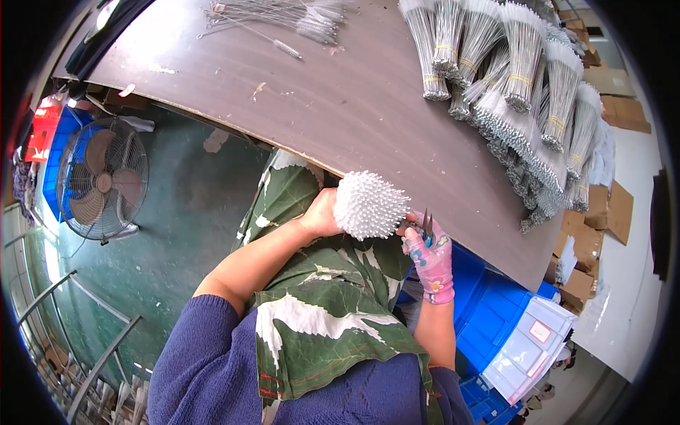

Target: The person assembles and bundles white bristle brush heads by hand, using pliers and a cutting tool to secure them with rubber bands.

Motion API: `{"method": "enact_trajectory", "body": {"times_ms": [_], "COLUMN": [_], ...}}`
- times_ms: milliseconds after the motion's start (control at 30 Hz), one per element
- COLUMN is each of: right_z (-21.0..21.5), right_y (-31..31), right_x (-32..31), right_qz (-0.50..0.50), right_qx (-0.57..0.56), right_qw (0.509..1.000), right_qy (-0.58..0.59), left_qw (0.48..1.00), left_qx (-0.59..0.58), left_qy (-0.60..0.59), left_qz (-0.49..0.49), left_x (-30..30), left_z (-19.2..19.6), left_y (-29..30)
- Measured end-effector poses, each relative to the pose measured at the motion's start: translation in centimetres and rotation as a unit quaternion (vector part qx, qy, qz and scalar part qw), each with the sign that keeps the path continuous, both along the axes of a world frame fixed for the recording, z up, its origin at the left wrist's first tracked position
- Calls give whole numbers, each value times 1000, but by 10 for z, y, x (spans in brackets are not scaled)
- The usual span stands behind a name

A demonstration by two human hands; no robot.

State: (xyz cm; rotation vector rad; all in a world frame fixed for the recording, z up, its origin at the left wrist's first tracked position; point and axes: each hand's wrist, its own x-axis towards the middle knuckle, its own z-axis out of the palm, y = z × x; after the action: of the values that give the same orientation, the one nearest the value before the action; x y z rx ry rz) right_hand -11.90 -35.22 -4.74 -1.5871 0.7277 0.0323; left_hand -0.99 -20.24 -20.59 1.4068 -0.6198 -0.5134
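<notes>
My bare left hand [323, 212] is closed round a bundle of small wire brushes [372, 205], held over my lap at the table's edge. The bundle's white bristled ends face up in a dense dome and hide its wires. Just right of it, my right hand [430, 262] wears a pink flowered glove with bare fingertips. Its fingers are closed on small snips [427, 228] with dark pointed blades and a bit of blue at the handle. The blades point up, and the fingertips are close against the bundle's right side; whether they touch it I cannot tell.
Many tied bundles of wire brushes [520, 85] are piled at the table's [340, 106] right end. Loose brushes [312, 21] lie at its far side. Blue crates [489, 297] stand below on the right, a floor fan [104, 182] at the left, a metal rack [106, 347] lower left.
</notes>
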Motion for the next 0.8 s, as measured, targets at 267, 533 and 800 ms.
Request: {"method": "enact_trajectory", "body": {"times_ms": [267,533,800], "right_z": [-3,4,47], "right_y": [1,-8,-13], "right_x": [-3,-14,0], "right_qz": [2,11,134], "right_qx": [22,207,112], "right_qw": [1000,978,979], "right_qy": [22,0,108], "left_qw": [990,977,997], "left_qx": [80,83,55], "left_qy": [-107,63,-54], "left_qz": [-47,-187,-30], "left_x": [4,5,-5], "left_z": [5,-18,-20], "left_y": [-3,-2,-11]}}
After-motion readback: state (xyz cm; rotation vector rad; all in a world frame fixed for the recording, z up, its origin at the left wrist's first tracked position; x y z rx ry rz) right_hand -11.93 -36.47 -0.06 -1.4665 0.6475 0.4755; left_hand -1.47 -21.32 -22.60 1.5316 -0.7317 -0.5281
